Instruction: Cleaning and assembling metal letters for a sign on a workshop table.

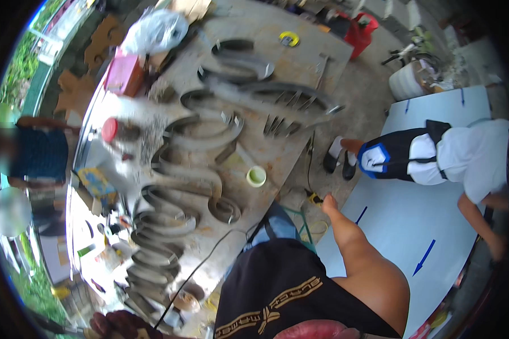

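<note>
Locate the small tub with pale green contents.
In the head view, the small tub sits at mid-picture on the table, right of a curved metal strip, up-left of the right hand.

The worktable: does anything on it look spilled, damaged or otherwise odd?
Brownish patches on the grey tabletop, around the open cup and curved metal strips, stand out against the plainer surface. They may be stains, rust or an old spill; I can't tell. The cup looks upright.
</note>
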`<action>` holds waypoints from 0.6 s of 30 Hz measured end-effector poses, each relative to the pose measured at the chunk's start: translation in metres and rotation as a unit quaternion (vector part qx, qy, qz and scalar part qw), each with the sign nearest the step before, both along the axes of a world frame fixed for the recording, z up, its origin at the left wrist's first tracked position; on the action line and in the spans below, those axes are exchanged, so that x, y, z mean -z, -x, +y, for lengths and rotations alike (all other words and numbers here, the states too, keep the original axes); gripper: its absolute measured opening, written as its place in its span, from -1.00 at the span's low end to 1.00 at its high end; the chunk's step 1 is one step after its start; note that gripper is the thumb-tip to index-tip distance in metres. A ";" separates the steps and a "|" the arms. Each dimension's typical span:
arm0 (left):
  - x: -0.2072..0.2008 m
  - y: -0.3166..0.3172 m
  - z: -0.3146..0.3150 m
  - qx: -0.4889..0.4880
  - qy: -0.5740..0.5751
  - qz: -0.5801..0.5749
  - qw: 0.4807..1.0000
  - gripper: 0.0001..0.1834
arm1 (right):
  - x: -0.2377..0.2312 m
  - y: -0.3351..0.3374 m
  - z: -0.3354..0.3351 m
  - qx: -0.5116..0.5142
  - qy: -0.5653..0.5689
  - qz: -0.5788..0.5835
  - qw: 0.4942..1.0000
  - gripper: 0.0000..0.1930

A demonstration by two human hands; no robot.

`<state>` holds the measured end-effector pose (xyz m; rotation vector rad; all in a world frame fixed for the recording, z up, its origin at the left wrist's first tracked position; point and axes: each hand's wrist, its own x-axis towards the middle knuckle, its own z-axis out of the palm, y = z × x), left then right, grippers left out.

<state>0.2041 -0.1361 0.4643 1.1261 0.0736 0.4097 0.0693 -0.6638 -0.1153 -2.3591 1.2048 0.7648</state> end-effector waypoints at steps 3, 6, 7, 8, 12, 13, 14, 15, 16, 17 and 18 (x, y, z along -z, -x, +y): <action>0.030 0.014 -0.004 0.079 0.087 -0.038 0.992 -0.76 | 0.052 0.012 0.006 -0.092 -0.008 0.081 0.992 -0.67; 0.061 0.031 -0.013 -0.042 0.055 -0.031 0.997 -0.59 | 0.101 0.022 0.007 -0.120 -0.055 0.077 0.988 -0.79; 0.068 0.037 -0.018 -0.027 0.037 -0.002 0.999 -0.64 | 0.117 0.018 0.009 -0.137 -0.064 0.062 0.987 -0.79; 0.077 0.043 -0.024 -0.067 0.051 -0.011 0.996 -0.69 | 0.128 0.020 0.011 -0.114 -0.087 0.058 0.988 -0.78; 0.102 0.063 -0.035 -0.052 0.055 -0.002 0.997 -0.77 | 0.146 0.042 0.021 -0.013 -0.099 0.026 0.995 -0.74; 0.110 0.068 -0.036 -0.039 0.046 0.006 0.998 -0.78 | 0.149 0.044 0.020 -0.035 -0.108 -0.009 0.993 -0.74; 0.118 0.074 -0.036 -0.024 0.056 0.008 0.998 -0.78 | 0.154 0.046 0.018 -0.099 -0.108 0.041 0.988 -0.72; 0.125 0.079 -0.036 0.008 0.060 0.008 0.998 -0.77 | 0.159 0.048 0.014 -0.161 -0.107 0.091 0.977 -0.70; 0.133 0.085 -0.038 -0.004 0.082 0.010 0.997 -0.79 | 0.165 0.050 0.012 -0.166 -0.104 0.089 0.977 -0.70; 0.140 0.091 -0.040 -0.008 0.060 0.026 0.998 -0.79 | 0.173 0.054 0.013 -0.132 -0.067 0.071 0.986 -0.67; 0.147 0.095 -0.042 -0.014 0.046 0.038 0.998 -0.79 | 0.178 0.058 0.011 -0.075 -0.029 0.076 0.994 -0.62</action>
